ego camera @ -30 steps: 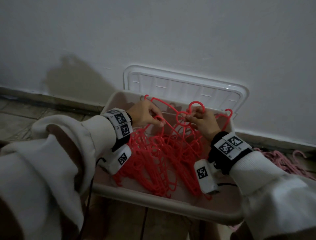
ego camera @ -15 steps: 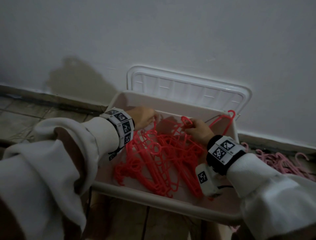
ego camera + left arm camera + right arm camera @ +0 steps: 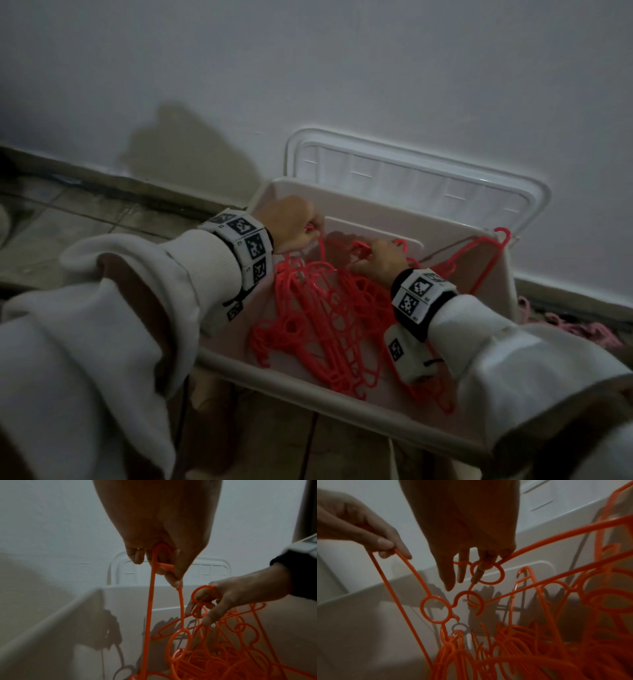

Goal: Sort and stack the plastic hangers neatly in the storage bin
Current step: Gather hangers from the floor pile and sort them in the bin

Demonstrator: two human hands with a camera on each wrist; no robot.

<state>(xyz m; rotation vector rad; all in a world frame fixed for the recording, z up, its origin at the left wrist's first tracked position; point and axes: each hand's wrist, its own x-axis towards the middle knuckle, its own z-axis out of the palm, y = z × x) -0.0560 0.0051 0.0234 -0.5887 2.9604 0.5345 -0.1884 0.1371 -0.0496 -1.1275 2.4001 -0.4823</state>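
Head cam: red hangers [image 3: 325, 308] lowered into storage bin [image 3: 342, 387] vs a sec ago. Left hand [image 3: 291, 228] fingers pinch one hanger's corner, right hand [image 3: 380, 260] fingers hooked thru a ring. Bundle nearly settled, prob.

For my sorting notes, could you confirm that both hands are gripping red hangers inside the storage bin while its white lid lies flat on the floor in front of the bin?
Not quite: the white lid stands propped against the wall behind the storage bin, as the head view shows. The rest holds: the left hand and right hand grip red hangers inside the bin.
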